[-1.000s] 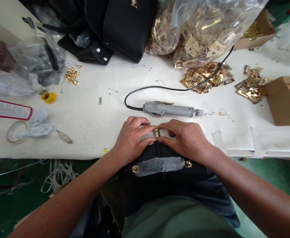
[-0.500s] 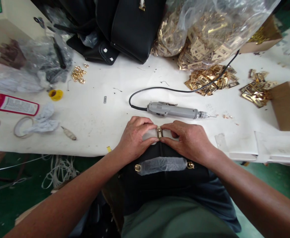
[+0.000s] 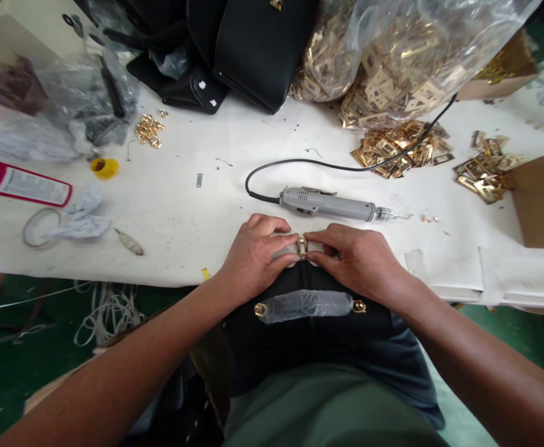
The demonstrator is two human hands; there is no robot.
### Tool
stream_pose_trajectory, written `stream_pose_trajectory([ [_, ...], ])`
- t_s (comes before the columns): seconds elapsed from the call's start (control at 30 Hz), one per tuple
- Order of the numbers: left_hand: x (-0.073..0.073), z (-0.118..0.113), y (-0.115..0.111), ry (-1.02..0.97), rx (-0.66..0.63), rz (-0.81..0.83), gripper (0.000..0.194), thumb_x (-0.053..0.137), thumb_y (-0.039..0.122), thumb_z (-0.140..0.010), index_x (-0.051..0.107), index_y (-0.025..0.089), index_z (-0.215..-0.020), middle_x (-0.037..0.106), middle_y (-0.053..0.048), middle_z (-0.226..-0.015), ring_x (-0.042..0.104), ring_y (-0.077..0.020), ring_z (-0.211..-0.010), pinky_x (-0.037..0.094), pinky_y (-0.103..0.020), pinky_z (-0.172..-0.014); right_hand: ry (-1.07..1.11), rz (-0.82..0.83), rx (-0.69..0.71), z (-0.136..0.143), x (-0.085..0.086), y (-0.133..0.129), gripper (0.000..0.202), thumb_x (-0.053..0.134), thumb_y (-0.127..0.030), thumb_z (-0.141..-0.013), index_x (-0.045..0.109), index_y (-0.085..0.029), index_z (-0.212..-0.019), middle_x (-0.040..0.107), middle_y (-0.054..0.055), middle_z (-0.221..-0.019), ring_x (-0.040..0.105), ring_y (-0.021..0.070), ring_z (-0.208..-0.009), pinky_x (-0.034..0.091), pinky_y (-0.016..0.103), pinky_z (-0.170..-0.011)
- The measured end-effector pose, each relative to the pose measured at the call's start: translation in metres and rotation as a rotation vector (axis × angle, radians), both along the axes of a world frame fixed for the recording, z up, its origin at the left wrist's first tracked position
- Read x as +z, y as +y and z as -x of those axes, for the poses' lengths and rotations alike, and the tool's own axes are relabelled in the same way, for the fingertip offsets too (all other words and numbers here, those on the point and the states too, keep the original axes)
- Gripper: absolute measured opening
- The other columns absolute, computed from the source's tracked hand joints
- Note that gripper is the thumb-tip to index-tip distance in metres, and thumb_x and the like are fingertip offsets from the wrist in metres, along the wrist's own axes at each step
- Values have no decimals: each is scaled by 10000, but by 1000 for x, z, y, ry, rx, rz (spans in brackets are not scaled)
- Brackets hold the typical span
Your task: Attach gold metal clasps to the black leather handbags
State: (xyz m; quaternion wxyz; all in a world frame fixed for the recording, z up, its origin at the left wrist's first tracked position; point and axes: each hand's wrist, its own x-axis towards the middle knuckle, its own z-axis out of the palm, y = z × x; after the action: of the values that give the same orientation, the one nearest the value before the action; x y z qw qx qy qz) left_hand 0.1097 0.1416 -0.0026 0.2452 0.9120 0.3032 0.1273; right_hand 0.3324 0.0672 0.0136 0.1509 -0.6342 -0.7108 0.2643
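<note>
A small gold metal plate (image 3: 302,247) with a slot sits at the edge of a black bag (image 3: 295,280). From its left side my left hand (image 3: 258,256) pinches it between thumb and index finger. My right hand (image 3: 353,256) grips the opposite side the same way. The bag rests at the table's front edge, against my lap. Its handle (image 3: 307,307) is wrapped in clear plastic, with gold fittings at both ends. Just beyond my hands lies a grey electric screwdriver (image 3: 330,205), its bit pointing right.
Loose gold plates (image 3: 402,149) lie in piles below filled plastic bags (image 3: 407,68). A cardboard box (image 3: 539,202) stands at the right. Leftward are a red bottle (image 3: 27,184), a tape roll (image 3: 42,228) and a pointed awl (image 3: 130,242). Black bags (image 3: 262,49) stand behind.
The view has shifted slightly. Both hands keep their pinch on the gold plate, which now looks tilted a little differently.
</note>
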Motion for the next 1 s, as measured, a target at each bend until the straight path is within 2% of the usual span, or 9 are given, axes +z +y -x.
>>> stream_pose_trajectory([
  [0.17,4,-1,-3,44,-10,-8,320,638,384,-973,738,219,-1228,663,-110,-1234,555,-284,-1116,475,-468,-968,3,24,-16,1,2,0,268,683,-332,-946,761,-337,-1203,753,-6,-931,660,151,-762,393,263,-655],
  [0.4,6,-1,-4,71,-24,-12,339,647,381,-966,713,218,-1256,661,-101,-1243,544,-288,-1123,463,-471,-976,-5,34,-32,3,3,-1,258,659,-338,-964,773,-303,-1193,755,17,-938,664,161,-775,410,262,-673],
  [0.63,6,0,-3,89,-32,-25,333,648,388,-967,707,220,-1248,657,-102,-1248,533,-292,-1135,461,-470,-968,27,26,23,-3,0,-1,317,684,-344,-941,748,-325,-1251,722,11,-847,631,169,-734,409,269,-671],
  [1.0,7,-1,-4,114,-34,-26,343,616,402,-985,701,217,-1262,649,-103,-1276,525,-294,-1145,457,-465,-971,52,22,26,-6,-4,0,331,722,-325,-925,742,-329,-1256,717,-3,-858,629,162,-750,408,264,-679],
])
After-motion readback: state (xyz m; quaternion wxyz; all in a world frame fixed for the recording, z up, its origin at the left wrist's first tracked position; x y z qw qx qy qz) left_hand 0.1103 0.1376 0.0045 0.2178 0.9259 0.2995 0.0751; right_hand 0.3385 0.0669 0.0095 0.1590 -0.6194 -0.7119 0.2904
